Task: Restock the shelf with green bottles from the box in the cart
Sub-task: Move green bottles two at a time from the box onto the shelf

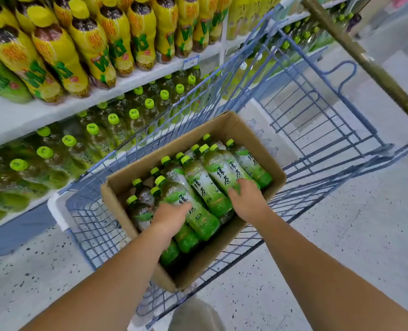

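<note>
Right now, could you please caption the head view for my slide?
Left hand and right hand rest on green bottles in the cardboard box inside the blue cart, beside the shelf.

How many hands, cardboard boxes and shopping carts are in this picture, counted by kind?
Hands: 2 (left hand, right hand)
Cardboard box: 1
Shopping cart: 1
Total: 4

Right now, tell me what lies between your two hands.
In the head view, a green bottle lies on its side between the left hand and the right hand, inside the cardboard box.
</note>
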A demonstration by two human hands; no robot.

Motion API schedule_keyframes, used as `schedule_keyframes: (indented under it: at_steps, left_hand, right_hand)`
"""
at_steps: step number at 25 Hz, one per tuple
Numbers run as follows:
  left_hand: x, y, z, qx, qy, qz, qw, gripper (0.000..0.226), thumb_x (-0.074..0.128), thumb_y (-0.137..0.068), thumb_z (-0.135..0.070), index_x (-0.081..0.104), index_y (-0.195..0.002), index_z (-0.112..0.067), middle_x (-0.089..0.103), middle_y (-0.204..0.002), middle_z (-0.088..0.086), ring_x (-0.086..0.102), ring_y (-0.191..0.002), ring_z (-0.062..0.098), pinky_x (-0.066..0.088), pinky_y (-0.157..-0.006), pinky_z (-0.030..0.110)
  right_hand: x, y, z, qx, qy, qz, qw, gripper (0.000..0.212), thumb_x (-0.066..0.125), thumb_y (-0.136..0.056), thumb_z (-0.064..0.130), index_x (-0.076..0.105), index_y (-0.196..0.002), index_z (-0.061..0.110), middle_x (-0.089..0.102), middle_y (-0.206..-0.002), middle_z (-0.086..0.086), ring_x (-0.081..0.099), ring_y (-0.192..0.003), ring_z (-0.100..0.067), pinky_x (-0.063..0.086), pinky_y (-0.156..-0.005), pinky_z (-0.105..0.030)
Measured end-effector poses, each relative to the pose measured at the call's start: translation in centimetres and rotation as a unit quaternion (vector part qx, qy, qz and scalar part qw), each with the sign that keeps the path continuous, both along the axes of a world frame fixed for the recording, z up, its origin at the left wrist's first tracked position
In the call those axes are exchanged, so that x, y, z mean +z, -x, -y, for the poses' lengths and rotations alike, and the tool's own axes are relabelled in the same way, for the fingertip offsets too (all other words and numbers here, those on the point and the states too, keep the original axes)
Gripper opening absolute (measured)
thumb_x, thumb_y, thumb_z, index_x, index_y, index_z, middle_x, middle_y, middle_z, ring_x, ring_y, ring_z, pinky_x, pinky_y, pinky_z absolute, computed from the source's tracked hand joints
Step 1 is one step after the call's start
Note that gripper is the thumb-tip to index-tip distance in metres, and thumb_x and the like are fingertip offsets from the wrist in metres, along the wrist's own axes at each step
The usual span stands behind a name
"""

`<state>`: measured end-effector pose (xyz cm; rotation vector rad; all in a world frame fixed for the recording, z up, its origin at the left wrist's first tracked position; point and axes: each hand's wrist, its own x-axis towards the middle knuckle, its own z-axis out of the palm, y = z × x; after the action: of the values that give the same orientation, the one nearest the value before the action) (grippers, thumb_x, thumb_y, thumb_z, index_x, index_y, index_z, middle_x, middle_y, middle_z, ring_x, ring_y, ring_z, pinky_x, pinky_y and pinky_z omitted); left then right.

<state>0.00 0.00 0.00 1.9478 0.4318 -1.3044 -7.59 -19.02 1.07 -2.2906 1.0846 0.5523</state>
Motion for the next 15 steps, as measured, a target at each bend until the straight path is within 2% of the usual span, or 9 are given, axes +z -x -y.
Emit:
schedule_keyframes:
  at_steps: [1, 2, 3, 5, 7, 10, 12, 13, 15]
  left_hand:
    - [-0.4, 0.4, 0.8, 0.031, 0.006, 0.007, 0.999, 0.040, 0.066, -0.088, -0.044, 0.045, -0.078, -0.011, 0.052, -0.080, 0.011, 0.047, -0.064, 0.021, 0.039, -0.067, 0.032]
    - [-1.5, 0.5, 1.5, 0.055, -0.003, 0.009, 0.998, 0.042, 0.071, -0.084, -0.046, 0.049, -0.080, -0.010, 0.057, -0.087, 0.013, 0.053, -0.069, 0.022, 0.041, -0.069, 0.032]
    - [-2.2, 0.8, 2.2, 0.084, -0.002, 0.006, 0.996, 0.052, 0.076, -0.080, -0.049, 0.056, -0.097, -0.004, 0.063, -0.106, 0.016, 0.060, -0.082, 0.026, 0.046, -0.076, 0.035]
    - [-3.6, 1.6, 3.6, 0.132, -0.002, -0.012, 0.991, 0.090, 0.083, -0.073, -0.051, 0.045, -0.136, 0.000, 0.057, -0.131, 0.014, 0.060, -0.108, 0.031, 0.048, -0.093, 0.040]
    - [-4.8, 2.2, 4.5, 0.139, -0.026, 0.017, 0.990, 0.081, 0.084, -0.074, -0.047, 0.048, -0.129, 0.000, 0.060, -0.114, 0.012, 0.058, -0.098, 0.029, 0.049, -0.088, 0.036]
    - [-5.9, 3.0, 4.6, 0.155, -0.046, 0.051, 0.986, 0.050, 0.084, -0.075, -0.039, 0.050, -0.088, -0.005, 0.057, -0.079, 0.009, 0.057, -0.068, 0.024, 0.053, -0.074, 0.034]
    - [-6.0, 3.1, 4.5, 0.168, -0.033, 0.056, 0.984, 0.051, 0.083, -0.074, -0.037, 0.045, -0.087, -0.005, 0.047, -0.063, 0.006, 0.051, -0.055, 0.021, 0.047, -0.060, 0.030]
    - [-5.3, 3.2, 4.4, 0.165, -0.025, 0.056, 0.984, 0.057, 0.082, -0.073, -0.039, 0.047, -0.094, 0.001, 0.051, -0.068, 0.009, 0.055, -0.059, 0.023, 0.047, -0.060, 0.030]
    - [-4.1, 3.4, 4.1, 0.158, -0.014, 0.053, 0.986, 0.087, 0.079, -0.070, -0.044, 0.041, -0.130, 0.008, 0.061, -0.111, 0.022, 0.063, -0.096, 0.034, 0.049, -0.073, 0.036]
  right_hand:
    - [-0.8, -0.3, 0.8, 0.011, 0.021, 0.006, 1.000, 0.056, 0.051, -0.100, 0.036, 0.041, -0.145, 0.004, 0.049, -0.138, -0.017, 0.047, -0.126, -0.032, 0.038, -0.106, -0.043]
    - [-1.6, -0.6, 1.7, 0.017, 0.027, -0.002, 0.999, 0.059, 0.053, -0.099, 0.037, 0.040, -0.145, 0.004, 0.048, -0.138, -0.017, 0.045, -0.129, -0.033, 0.038, -0.107, -0.044]
    - [-2.5, -0.8, 2.5, 0.017, 0.026, -0.004, 1.000, 0.062, 0.055, -0.097, 0.038, 0.039, -0.146, 0.004, 0.048, -0.138, -0.016, 0.046, -0.129, -0.033, 0.039, -0.106, -0.044]
    - [-3.8, -1.2, 3.5, 0.029, 0.010, -0.009, 0.999, 0.064, 0.059, -0.093, 0.042, 0.040, -0.143, 0.007, 0.053, -0.131, -0.013, 0.053, -0.122, -0.032, 0.047, -0.101, -0.045]
    - [-5.1, -1.3, 3.9, 0.053, 0.018, -0.014, 0.998, 0.061, 0.062, -0.087, 0.047, 0.047, -0.133, 0.010, 0.058, -0.122, -0.010, 0.057, -0.114, -0.032, 0.051, -0.095, -0.045]
    - [-6.0, -1.9, 4.6, 0.065, 0.022, -0.019, 0.997, 0.062, 0.068, -0.077, 0.054, 0.053, -0.122, 0.015, 0.062, -0.113, -0.005, 0.061, -0.106, -0.029, 0.054, -0.089, -0.045]
    - [-5.9, -2.1, 4.9, 0.048, -0.007, -0.011, 0.999, 0.049, 0.071, -0.074, 0.049, 0.056, -0.105, 0.015, 0.064, -0.098, -0.002, 0.063, -0.092, -0.025, 0.056, -0.081, -0.042]
    - [-5.5, -2.0, 5.0, 0.037, -0.029, -0.002, 0.999, 0.042, 0.071, -0.074, 0.046, 0.057, -0.100, 0.015, 0.065, -0.093, -0.001, 0.063, -0.086, -0.024, 0.055, -0.076, -0.038]
    - [-4.2, -1.4, 4.7, 0.012, -0.071, 0.011, 0.997, 0.034, 0.071, -0.077, 0.040, 0.060, -0.098, 0.016, 0.066, -0.090, -0.001, 0.062, -0.082, -0.022, 0.051, -0.069, -0.033]
